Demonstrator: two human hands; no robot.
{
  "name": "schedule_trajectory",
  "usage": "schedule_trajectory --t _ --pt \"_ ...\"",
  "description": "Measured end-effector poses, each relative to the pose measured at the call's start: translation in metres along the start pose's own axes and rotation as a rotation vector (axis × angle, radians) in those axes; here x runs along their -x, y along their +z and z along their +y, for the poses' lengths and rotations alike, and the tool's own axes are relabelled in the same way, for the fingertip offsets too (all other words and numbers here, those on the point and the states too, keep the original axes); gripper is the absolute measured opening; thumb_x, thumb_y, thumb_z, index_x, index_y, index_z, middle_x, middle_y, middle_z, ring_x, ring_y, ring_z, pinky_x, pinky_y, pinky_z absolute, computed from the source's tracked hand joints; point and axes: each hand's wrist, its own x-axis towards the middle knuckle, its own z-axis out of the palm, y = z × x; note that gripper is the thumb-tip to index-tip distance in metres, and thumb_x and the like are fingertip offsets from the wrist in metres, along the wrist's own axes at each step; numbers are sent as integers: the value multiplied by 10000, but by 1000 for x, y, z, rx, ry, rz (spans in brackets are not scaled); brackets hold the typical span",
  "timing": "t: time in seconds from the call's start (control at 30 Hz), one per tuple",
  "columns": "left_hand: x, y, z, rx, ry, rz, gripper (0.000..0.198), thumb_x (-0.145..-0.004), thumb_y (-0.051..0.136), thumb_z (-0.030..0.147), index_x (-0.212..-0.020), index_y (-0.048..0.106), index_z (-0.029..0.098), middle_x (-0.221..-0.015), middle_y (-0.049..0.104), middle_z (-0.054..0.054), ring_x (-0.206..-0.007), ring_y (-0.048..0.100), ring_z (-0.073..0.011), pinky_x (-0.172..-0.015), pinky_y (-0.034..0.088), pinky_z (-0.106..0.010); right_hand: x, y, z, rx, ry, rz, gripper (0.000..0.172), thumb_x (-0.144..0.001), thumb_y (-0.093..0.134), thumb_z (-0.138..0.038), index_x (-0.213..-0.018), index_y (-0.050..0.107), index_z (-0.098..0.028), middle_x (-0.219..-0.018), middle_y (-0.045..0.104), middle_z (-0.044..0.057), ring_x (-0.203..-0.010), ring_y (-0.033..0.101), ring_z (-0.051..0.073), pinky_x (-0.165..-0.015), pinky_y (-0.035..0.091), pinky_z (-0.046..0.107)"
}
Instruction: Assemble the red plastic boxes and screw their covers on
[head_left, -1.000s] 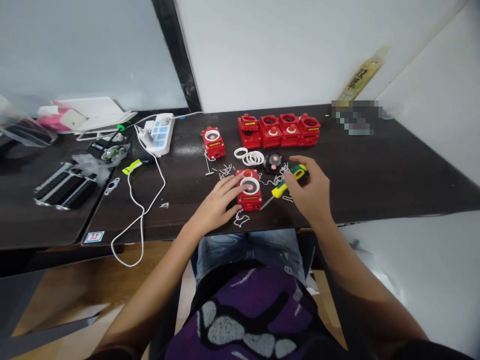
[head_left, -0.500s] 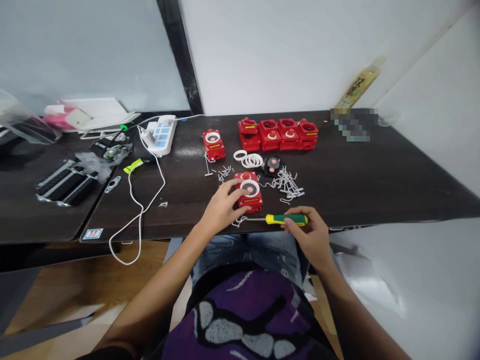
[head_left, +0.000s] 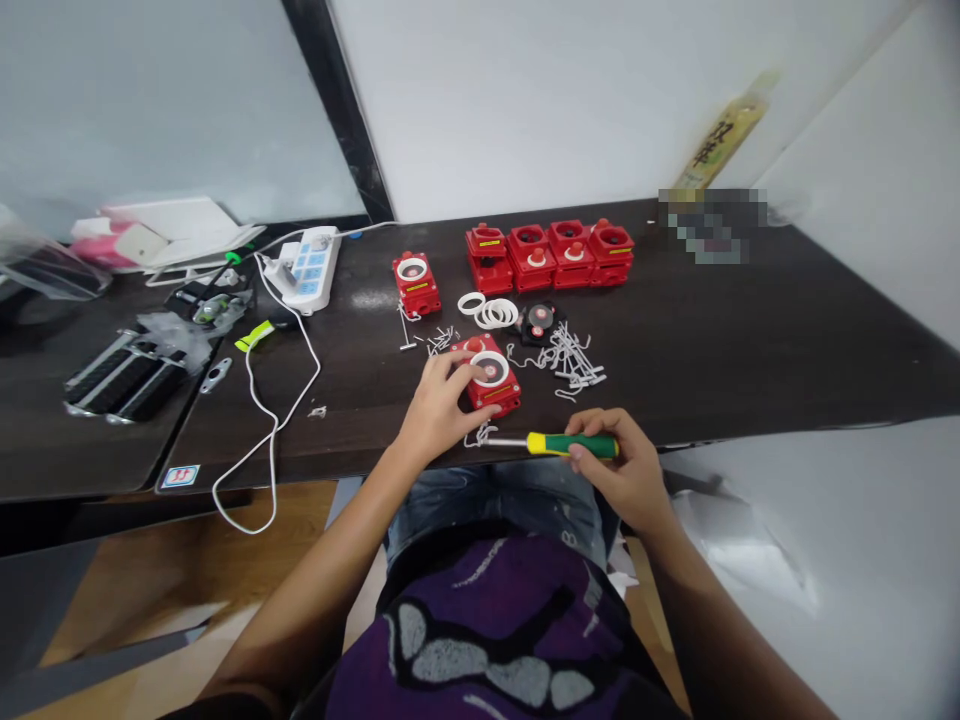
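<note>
My left hand (head_left: pixel 444 402) grips a red box (head_left: pixel 501 395) with a round black face inside a white ring and a red knob at its far end. Its fingers lie over the near-left part of the box. In my right hand (head_left: pixel 616 462) is a screwdriver (head_left: pixel 574 445) with a green and yellow handle, held level. Its shaft points left, with the tip close to a white cord (head_left: pixel 480 436) at the box's near side. Beyond the box lie loose white rings (head_left: pixel 495 313), a black round part (head_left: pixel 538 322) and a pile of metal T-shaped rods (head_left: pixel 576 360).
Several red boxes (head_left: pixel 553 262) stand in a row at the back, and another red box (head_left: pixel 417 288) with a ring sits left of them. Small screws (head_left: pixel 442 342) are scattered nearby. A power strip (head_left: pixel 313 270), white cable (head_left: pixel 274 440) and black ribbed part (head_left: pixel 124 378) lie at left.
The view has shifted slightly, so the table things sit a little further left. My right hand's fingers have moved a little on the screwdriver handle. My left hand stays on the red box.
</note>
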Motion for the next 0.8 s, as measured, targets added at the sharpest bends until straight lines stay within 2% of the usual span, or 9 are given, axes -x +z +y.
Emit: schedule_trajectory --t 0.13,0.3,0.8 --pt "1 4 2 30 -73 113 303 -812 875 309 -974 637 213 -1185 636 -80 -1146 612 -268 -1008 523 -446 -2 -3 8 106 -46 21 220 -851 712 -194 -890 504 -255 -947 643 24 -818 621 182 -747 512 332" --pt "6 8 7 32 -94 204 302 -800 880 290 -959 635 213 -1168 633 -74 -1123 620 -260 -985 532 -428 -6 -8 17 184 -71 -57 224 -842 691 -168 -884 487 -252 -938 633 20 -792 593 169 -735 485 312" --pt "16 -1 20 10 -210 289 274 -790 880 283 -910 644 215 -1098 574 -51 -1068 635 -232 -948 555 -396 -7 -10 17 145 -64 -56 211 -851 665 -168 -857 473 -253 -932 622 17 -796 580 169 -742 480 309"
